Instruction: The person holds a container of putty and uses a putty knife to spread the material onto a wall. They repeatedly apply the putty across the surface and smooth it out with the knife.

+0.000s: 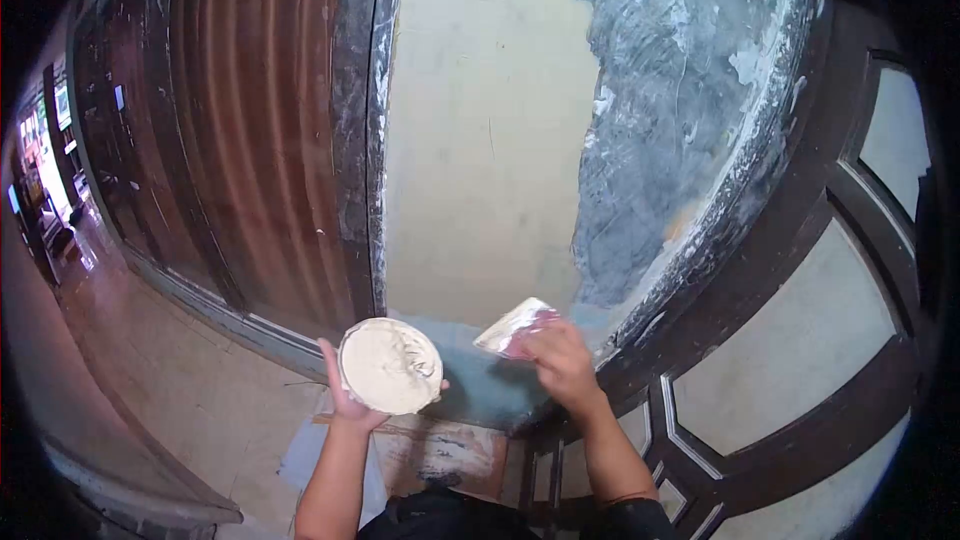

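My left hand (348, 402) is wrapped round a round tub of cream-coloured putty (385, 365), its surface smooth on one side and stirred up on the other. In my right hand (562, 358) is a reddish, flat putty spreader (522, 328) with pale putty smeared over its blade. The spreader is in front of the lower part of the wall panel, to the right of the tub. Cream putty (490, 140) covers the left part of this panel, with a ragged edge against the patchy blue-grey surface (650, 130).
Dark wooden framing (355, 120) borders the panel on the left, beside brown glossy panes (250, 130). A dark panelled door (770, 280) with pale insets stands at the right. Below lie a stained board (455, 455) and a tiled floor (190, 360).
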Available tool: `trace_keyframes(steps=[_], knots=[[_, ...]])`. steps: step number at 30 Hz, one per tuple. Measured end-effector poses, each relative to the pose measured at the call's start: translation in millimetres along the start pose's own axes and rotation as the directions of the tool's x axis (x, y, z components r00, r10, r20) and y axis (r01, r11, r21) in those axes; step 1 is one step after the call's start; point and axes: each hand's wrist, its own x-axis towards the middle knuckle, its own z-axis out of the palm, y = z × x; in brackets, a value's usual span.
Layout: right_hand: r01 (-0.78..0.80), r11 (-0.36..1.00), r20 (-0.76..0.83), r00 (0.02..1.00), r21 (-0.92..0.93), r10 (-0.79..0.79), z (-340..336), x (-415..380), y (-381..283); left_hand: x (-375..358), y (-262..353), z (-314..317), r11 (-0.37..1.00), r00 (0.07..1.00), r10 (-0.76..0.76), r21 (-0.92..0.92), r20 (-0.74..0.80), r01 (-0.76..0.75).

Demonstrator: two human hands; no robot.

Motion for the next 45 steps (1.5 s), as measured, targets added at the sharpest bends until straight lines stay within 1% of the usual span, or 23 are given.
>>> trace_keyframes(steps=[2, 3, 5, 6, 11, 14, 18, 22, 26, 28, 30, 31, 32, 33, 35, 36, 37, 38, 40, 41, 42, 44, 45], knots=[[0.186, 0.979, 0.136, 0.971, 0.081, -0.195, -3, 13, -30, 4, -4, 5, 0.998, 0.995, -0.028, 0.057, 0.091, 0.023], [0.179, 0.981, 0.135, 0.973, 0.075, -0.188, -3, 15, -36, 5, -7, 5, 0.998, 0.995, -0.037, 0.057, 0.092, 0.032], [0.284, 0.955, 0.243, 0.924, 0.082, -0.295, -3, 17, -44, 8, -11, 5, 0.998, 0.998, 0.007, -0.056, -0.059, -0.010], [0.282, 0.956, 0.242, 0.925, 0.076, -0.292, -2, 17, -46, 8, -11, 5, 1.000, 1.000, -0.001, -0.010, 0.012, 0.001], [0.285, 0.953, 0.218, 0.928, 0.105, -0.301, 5, 10, -53, 8, -14, 9, 0.999, 1.000, 0.025, 0.035, -0.016, -0.025], [0.274, 0.954, 0.213, 0.932, 0.118, -0.294, 9, 11, -57, 3, -13, 9, 0.999, 0.997, -0.033, 0.012, 0.075, 0.032], [0.250, 0.958, 0.217, 0.936, 0.144, -0.277, 9, 8, -60, 3, -17, 3, 0.998, 1.000, 0.000, 0.056, 0.024, -0.001], [0.220, 0.965, 0.182, 0.953, 0.140, -0.243, 8, 3, -58, 7, -24, -2, 0.999, 1.000, -0.029, 0.019, -0.001, 0.029], [0.170, 0.973, 0.120, 0.975, 0.154, -0.189, 7, -1, -57, 11, -36, 0, 0.998, 0.999, -0.031, 0.057, -0.009, 0.032], [0.137, 0.984, -0.006, 0.990, 0.117, -0.138, 8, -4, -50, 14, -43, 0, 0.998, 0.999, -0.016, 0.067, -0.031, 0.018], [0.090, 0.993, -0.028, 0.996, 0.076, -0.088, 5, -11, -33, 12, -45, 7, 0.990, 0.991, -0.116, -0.076, 0.073, 0.121], [-0.023, 0.999, -0.067, 0.997, 0.025, 0.024, 3, -14, -20, 11, -46, -1, 0.989, 0.991, -0.120, -0.076, 0.063, 0.125], [-0.138, 0.990, -0.114, 0.984, -0.021, 0.134, 3, -19, -5, 8, -46, -2, 0.980, 0.991, -0.126, -0.148, 0.046, 0.131], [-0.140, 0.990, -0.116, 0.984, -0.019, 0.137, 5, -27, 14, 5, -46, -8, 0.981, 0.992, -0.111, -0.153, 0.063, 0.120], [-0.292, 0.943, -0.163, 0.950, -0.156, 0.267, 18, -52, 58, -1, -45, -20, 0.982, 0.993, -0.094, -0.158, 0.075, 0.105], [-0.291, 0.945, -0.159, 0.950, -0.151, 0.268, 28, -68, 78, -5, -44, -26, 0.994, 0.997, -0.079, -0.071, 0.024, 0.081], [-0.355, 0.911, -0.118, 0.934, -0.209, 0.337, 39, -88, 95, -8, -44, -30, 0.998, 0.998, -0.060, 0.018, -0.025, 0.060], [-0.409, 0.872, -0.081, 0.912, -0.269, 0.403, 50, -105, 109, -13, -45, -29, 0.991, 0.997, -0.053, -0.124, -0.053, 0.046], [-0.394, 0.874, -0.069, 0.917, -0.285, 0.392, 68, -126, 124, -19, -46, -31, 0.995, 0.998, -0.015, -0.103, -0.055, 0.009], [-0.414, 0.858, -0.049, 0.906, -0.302, 0.420, 76, -133, 130, -23, -46, -32, 0.999, 0.997, -0.009, -0.036, -0.080, 0.006], [-0.433, 0.842, -0.029, 0.893, -0.321, 0.448, 84, -138, 137, -27, -47, -26, 0.999, 0.997, 0.001, -0.035, -0.083, -0.004], [-0.445, 0.842, -0.011, 0.885, -0.305, 0.465, 100, -141, 153, -33, -48, -16, 0.965, 0.985, 0.017, -0.254, -0.171, -0.061], [-0.430, 0.844, -0.037, 0.896, -0.321, 0.442, 108, -142, 162, -37, -49, -31, 0.995, 0.999, 0.026, -0.098, -0.039, -0.030]])
